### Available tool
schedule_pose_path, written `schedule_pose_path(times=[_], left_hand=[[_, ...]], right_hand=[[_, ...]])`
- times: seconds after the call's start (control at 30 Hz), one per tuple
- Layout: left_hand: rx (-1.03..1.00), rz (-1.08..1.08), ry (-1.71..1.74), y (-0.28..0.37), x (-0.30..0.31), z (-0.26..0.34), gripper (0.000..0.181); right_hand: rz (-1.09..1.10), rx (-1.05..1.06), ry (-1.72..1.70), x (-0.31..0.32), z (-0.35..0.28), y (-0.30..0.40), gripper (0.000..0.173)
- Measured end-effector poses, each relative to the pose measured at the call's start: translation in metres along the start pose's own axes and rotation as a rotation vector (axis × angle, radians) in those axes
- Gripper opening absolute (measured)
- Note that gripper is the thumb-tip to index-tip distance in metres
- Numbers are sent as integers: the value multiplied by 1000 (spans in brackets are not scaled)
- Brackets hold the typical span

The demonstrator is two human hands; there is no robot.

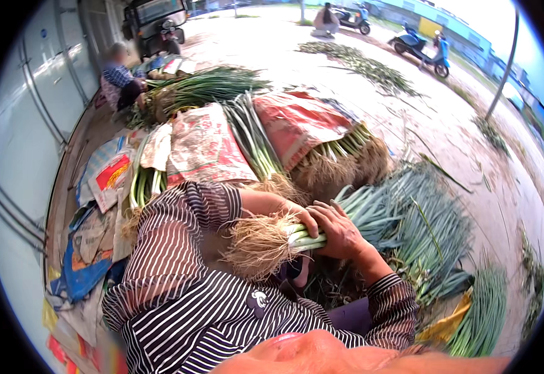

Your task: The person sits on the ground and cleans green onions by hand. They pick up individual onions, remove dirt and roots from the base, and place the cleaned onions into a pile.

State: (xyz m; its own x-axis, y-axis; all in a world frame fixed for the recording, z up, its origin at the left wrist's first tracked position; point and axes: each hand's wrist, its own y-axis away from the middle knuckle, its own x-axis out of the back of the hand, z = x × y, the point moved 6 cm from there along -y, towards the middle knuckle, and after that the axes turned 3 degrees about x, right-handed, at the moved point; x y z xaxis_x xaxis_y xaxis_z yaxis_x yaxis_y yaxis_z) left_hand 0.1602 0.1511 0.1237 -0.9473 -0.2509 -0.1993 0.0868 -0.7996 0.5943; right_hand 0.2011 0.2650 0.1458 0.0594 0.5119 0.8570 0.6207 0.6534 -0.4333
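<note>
Across my lap lies a bundle of long green onions (307, 240), its pale stalks gripped in both hands. Brown stringy roots (258, 243) fan out at its left end, and blue-green leaves (375, 217) spread away to the right. My left hand (302, 217) wraps over the stalks just beside the roots. Close against it, my right hand (340, 233) holds the same stalks from the leaf side, fingers curled over the top. The palms and the undersides of the stalks are hidden.
Beyond my hands lie onion bundles wrapped in red-and-white woven sacks (206, 145) and a red sack (300, 121). Loose leaves (480, 308) lie right. Empty sacks (92, 243) line the left wall. A person (120, 79) crouches by more onions (211, 84). Scooters (421, 46) stand farther off.
</note>
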Motion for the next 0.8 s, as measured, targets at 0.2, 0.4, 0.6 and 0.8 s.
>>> schedule_pose_path(times=[0.2, 0.4, 0.6, 0.8], left_hand=[[135, 61, 171, -11, 8, 40, 38], [-771, 120, 222, -33, 23, 129, 37], [-1301, -621, 442, -42, -46, 139, 37], [-1163, -212, 496, -81, -133, 92, 44]], right_hand=[[168, 101, 203, 72, -60, -21, 75], [179, -80, 436, 174, -113, -3, 65], [298, -561, 535, 230, -137, 2, 69], [-110, -1048, 493, 150, -75, 44, 81]])
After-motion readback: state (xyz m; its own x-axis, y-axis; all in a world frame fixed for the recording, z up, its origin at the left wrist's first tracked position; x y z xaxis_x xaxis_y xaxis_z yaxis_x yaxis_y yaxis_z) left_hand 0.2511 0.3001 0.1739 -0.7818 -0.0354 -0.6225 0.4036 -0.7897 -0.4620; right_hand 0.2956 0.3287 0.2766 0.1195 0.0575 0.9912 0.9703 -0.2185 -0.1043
